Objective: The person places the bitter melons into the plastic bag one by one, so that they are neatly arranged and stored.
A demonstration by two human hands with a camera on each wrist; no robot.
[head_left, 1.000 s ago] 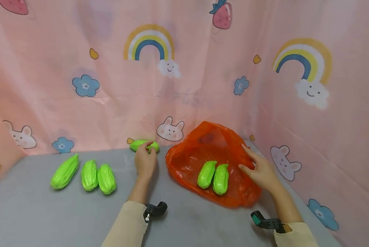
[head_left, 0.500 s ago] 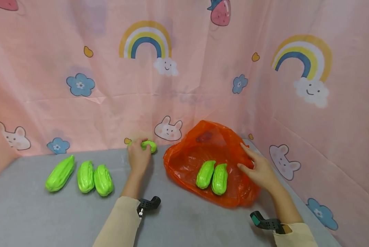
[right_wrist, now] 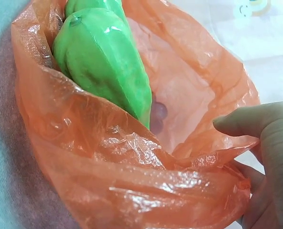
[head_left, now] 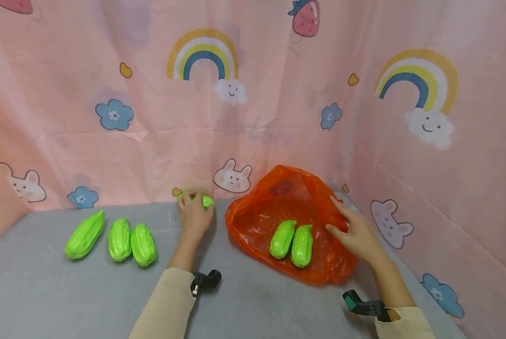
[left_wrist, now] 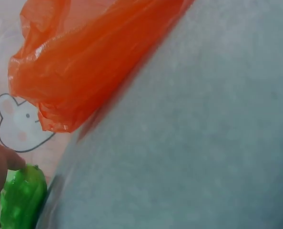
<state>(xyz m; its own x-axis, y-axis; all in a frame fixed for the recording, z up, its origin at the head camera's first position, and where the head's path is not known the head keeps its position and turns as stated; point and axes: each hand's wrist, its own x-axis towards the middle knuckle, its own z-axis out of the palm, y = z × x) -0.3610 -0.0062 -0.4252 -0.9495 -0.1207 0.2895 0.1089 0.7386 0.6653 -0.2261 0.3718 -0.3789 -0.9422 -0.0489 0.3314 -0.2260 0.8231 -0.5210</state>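
Note:
My left hand (head_left: 196, 215) is at the back of the table, its fingers over a light green ribbed gourd (head_left: 208, 202). The left wrist view shows fingertips at the end and side of this gourd (left_wrist: 23, 198). An orange-red plastic bag (head_left: 253, 212) lies spread with its mouth facing me, and two more green gourds (head_left: 302, 246) rest in it. At the bag's right side my right hand (head_left: 358, 235) holds the rim, thumb inside and fingers outside. The right wrist view shows the bag's edge (right_wrist: 248, 143) running between thumb and fingers.
Three more green gourds lie on the left of the grey table (head_left: 253, 306): one gourd (head_left: 85, 235) apart, the other two side by side (head_left: 132, 242). A pink patterned curtain (head_left: 261, 103) closes off the back and both sides.
The left hand has shifted slightly left and farther over the back gourd, its fingers now covering more of it. The right hand and the bag stay in place.

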